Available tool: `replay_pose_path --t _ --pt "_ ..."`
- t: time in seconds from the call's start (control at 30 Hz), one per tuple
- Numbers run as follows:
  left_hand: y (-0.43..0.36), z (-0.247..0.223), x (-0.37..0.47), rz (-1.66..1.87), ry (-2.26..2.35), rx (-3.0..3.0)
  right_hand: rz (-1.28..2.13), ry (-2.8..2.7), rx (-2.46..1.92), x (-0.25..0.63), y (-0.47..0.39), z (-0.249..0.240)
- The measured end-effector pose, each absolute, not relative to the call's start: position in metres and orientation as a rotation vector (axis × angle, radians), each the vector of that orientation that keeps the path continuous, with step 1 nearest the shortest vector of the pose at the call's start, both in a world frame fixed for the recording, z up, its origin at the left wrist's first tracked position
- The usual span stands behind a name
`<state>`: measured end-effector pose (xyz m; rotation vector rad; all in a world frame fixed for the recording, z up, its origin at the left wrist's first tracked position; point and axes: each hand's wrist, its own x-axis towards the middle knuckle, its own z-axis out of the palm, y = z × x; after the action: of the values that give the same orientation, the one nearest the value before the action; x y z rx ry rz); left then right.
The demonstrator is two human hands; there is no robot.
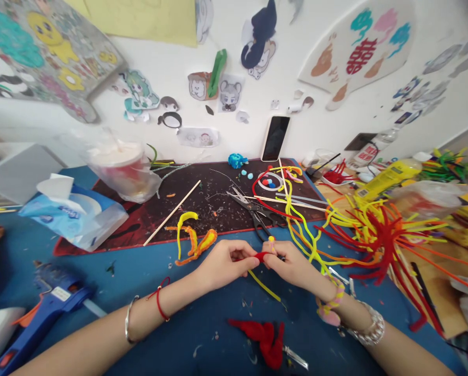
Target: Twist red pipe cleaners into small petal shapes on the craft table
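My left hand (pixel 234 262) and my right hand (pixel 287 262) meet over the blue mat, fingertips pinched on a small red pipe cleaner piece (pixel 262 256) between them. Most of that piece is hidden by the fingers. From beneath the hands a yellow-green pipe cleaner (pixel 266 286) sticks out toward me; whether it is held cannot be told. Nearer to me lies a red fuzzy shape (pixel 268 342) with a silver clip (pixel 295 358) beside it. Black-handled scissors (pixel 253 209) rest just beyond my fingers. Bent yellow and orange pipe cleaners (pixel 197 240) lie left of them.
A blue glue gun (pixel 46 308) and a tissue pack (pixel 75 211) are on the left, near a bagged drink cup (pixel 118 162). Loose red and yellow pipe cleaners (pixel 386 235) spread over the right side. A phone (pixel 275 138) leans on the wall. A wooden stick (pixel 172 213) crosses the dark mat.
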<state>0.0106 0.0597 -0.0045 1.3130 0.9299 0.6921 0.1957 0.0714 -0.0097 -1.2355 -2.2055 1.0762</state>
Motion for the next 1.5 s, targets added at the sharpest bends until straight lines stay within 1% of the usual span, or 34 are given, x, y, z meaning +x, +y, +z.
replay_pose_path --t 0.07,0.13,0.33,0.6,0.73,0.93,1.17,1.3,1.5 --pt "0.061 -0.004 0.011 0.706 0.946 1.275 0.989 -2.206 -1.226 0.194 0.069 -0.008" --pt "0.062 -0.003 0.01 0.716 0.955 1.238 1.014 -2.215 -1.188 0.193 0.068 -0.007" --pt "0.062 -0.003 0.006 0.76 0.965 1.139 1.275 -2.053 -1.15 0.193 0.068 -0.007" --pt "0.064 -0.005 0.005 0.741 0.916 1.156 1.62 -1.584 -1.145 0.195 0.07 -0.013" --pt "0.064 -0.011 0.003 0.748 0.912 1.283 1.756 -1.398 -1.042 0.194 0.069 -0.017" --pt "0.064 -0.012 0.001 0.772 0.87 1.313 1.952 -1.131 -0.84 0.19 0.068 -0.024" --pt "0.061 -0.009 0.001 0.74 0.702 1.198 2.158 -0.911 -0.695 0.188 0.064 -0.028" --pt "0.059 -0.008 0.002 0.728 0.721 1.151 2.133 -1.007 -0.747 0.19 0.065 -0.023" --pt "0.064 -0.003 -0.001 0.704 0.767 1.161 1.804 -1.369 -0.983 0.194 0.067 -0.012"
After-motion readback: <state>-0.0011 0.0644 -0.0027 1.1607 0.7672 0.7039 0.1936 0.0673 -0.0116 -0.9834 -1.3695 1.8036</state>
